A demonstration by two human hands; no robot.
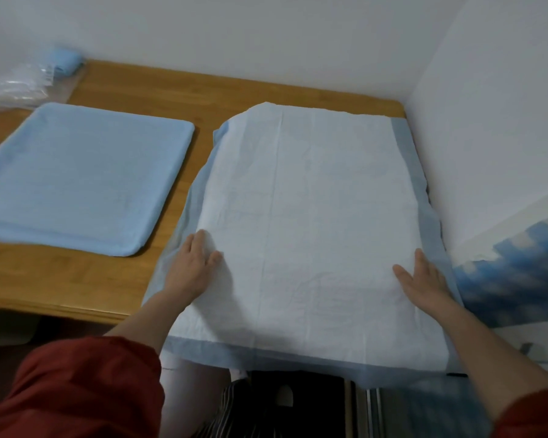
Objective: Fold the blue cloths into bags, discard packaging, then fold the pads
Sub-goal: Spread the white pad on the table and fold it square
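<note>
Left edge cuts the blue pad (76,178) and blurred packaging (16,86).

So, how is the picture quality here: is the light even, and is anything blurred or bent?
Head view: dim, soft light; the left hand casts a faint shadow on the white pad; the plastic packaging at far left is blurred; the wide lens bows the table edges.

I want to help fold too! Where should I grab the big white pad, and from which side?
Probably the blue near edge of the pad, pinched at its two corners, coming from the front. That strip hangs off the table, so you can get under it; the rest lies flat, with the left hand and right hand resting open on it.
</note>
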